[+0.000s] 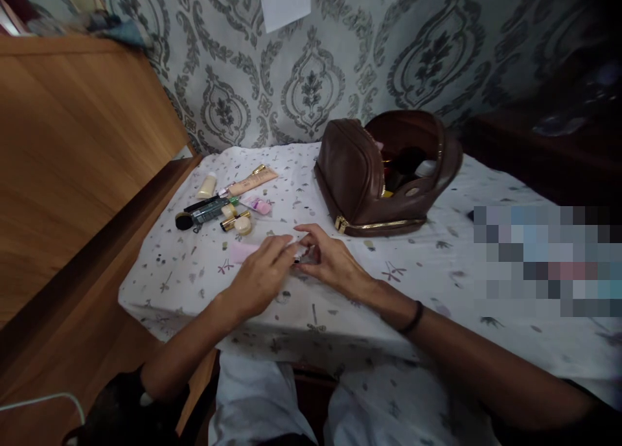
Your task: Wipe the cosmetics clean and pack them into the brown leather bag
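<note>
My left hand (266, 268) is closed over a pale pink, flat item that looks like a soft tube (241, 251); its wide end sticks out to the left of the hand. My right hand (333, 262) meets it from the other side, thumb and fingers curled around a small piece at the tube's far end. That piece is mostly hidden and blurred. Beyond my left hand lie a round cream-coloured pot (242, 225), a gold and black stick (228, 223), a pink-capped tube (256, 205) and a beige tube (253, 182).
An unzipped brown leather bag (352, 174) with items inside stands behind my right hand. Further left are a cream tube (207, 186) and a black-ended brush (184, 221). A wooden panel (82, 141) borders the cloth-covered table (194, 274); a patterned wall rises behind.
</note>
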Tool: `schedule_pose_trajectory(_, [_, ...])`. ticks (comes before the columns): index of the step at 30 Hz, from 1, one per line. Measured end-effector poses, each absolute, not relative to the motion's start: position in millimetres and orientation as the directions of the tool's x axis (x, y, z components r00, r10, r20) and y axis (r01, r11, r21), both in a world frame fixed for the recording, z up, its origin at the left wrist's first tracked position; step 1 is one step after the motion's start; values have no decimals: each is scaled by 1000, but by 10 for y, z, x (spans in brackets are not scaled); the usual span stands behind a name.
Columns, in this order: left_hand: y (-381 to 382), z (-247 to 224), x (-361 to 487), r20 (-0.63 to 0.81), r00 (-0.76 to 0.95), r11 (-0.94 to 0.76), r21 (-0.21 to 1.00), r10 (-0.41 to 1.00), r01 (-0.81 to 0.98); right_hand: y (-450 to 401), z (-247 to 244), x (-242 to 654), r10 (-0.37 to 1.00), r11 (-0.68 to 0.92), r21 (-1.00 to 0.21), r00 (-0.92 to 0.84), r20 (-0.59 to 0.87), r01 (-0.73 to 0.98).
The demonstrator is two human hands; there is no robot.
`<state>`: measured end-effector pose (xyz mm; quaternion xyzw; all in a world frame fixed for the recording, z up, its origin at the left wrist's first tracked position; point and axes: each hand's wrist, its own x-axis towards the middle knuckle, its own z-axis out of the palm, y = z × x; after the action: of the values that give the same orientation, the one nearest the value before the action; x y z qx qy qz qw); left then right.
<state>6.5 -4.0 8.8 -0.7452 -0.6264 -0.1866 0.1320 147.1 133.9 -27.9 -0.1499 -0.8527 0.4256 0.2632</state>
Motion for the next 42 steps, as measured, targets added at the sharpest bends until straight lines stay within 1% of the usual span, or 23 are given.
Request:
schedule_pose_trajectory(3, [-50, 43, 78, 334, 136, -136, -25, 933, 990, 1335, -276, 1480, 444, 642, -766, -832, 334, 36])
schedule_pose_trajectory(7, [-260, 36, -266, 352, 40, -20, -61, 935, 998, 1333, -272, 1493, 403, 680, -732, -850, 340, 30])
schedule_pose_trajectory(9, [-381, 68, -458, 364, -12, 27, -36, 931, 999, 1330, -266, 1501, 391, 691, -722, -853, 344, 26])
schedule_pose_trajectory(14, [-516, 163, -698, 349, -67, 12, 157, 935, 988, 1343, -262, 1495, 316, 745, -666, -866, 388, -26])
schedule_pose_trajectory(17, [-508, 168, -763, 246, -87, 19, 268, 965, 963, 1355, -266, 1480, 288, 767, -640, -871, 398, -38])
schedule_pose_trajectory(20, [-516, 159, -825, 177, -150, 59, 435, 973, 898, 1348, -265, 1485, 302, 773, -634, -872, 385, -12])
schedule_pose_trajectory(22, [-533, 181, -842, 178, -214, 90, 529, 961, 844, 1336, -258, 1501, 312, 763, -646, -876, 369, 0])
schedule_pose_trajectory(23, [-539, 205, -839, 186, -237, 97, 557, 953, 825, 1330, -251, 1510, 314, 757, -653, -877, 364, 0])
schedule_pose_trajectory(25, [-534, 278, -813, 226, -260, 88, 572, 939, 816, 1320, -223, 1519, 315, 757, -654, -873, 374, -7])
schedule_pose_trajectory(27, [-503, 369, -770, 266, -244, 58, 558, 932, 828, 1314, -166, 1506, 292, 791, -611, -861, 416, -27])
schedule_pose_trajectory(28, [-479, 412, -744, 277, -228, 41, 550, 933, 834, 1312, -126, 1490, 262, 824, -565, -855, 447, -44])
schedule_pose_trajectory(29, [-453, 448, -715, 283, -212, 27, 541, 935, 841, 1310, -82, 1467, 217, 863, -501, -852, 477, -61])
schedule_pose_trajectory(31, [-400, 488, -633, 299, -196, 14, 518, 934, 855, 1303, 0, 1410, 103, 941, -328, -849, 519, -87])
schedule_pose_trajectory(33, [-356, 468, -507, 354, -195, 1, 480, 915, 877, 1291, 38, 1353, 7, 982, -164, -851, 526, -94])
schedule_pose_trajectory(35, [-325, 387, -342, 430, -161, -31, 406, 888, 913, 1278, 6, 1315, -35, 993, -79, -851, 524, -89])
schedule_pose_trajectory(37, [-308, 270, -172, 463, -74, -62, 271, 883, 961, 1271, -85, 1304, -31, 994, -72, -851, 524, -80])
schedule_pose_trajectory(38, [-309, 209, -102, 445, -23, -63, 177, 895, 982, 1272, -139, 1308, -19, 993, -86, -854, 521, -75])
schedule_pose_trajectory(40, [-335, 108, -27, 368, 41, -35, -22, 929, 999, 1282, -232, 1326, 11, 990, -128, -864, 503, -62])
schedule_pose_trajectory(42, [-403, 51, -53, 302, 33, 24, -182, 953, 983, 1298, -281, 1345, 45, 982, -181, -877, 478, -48])
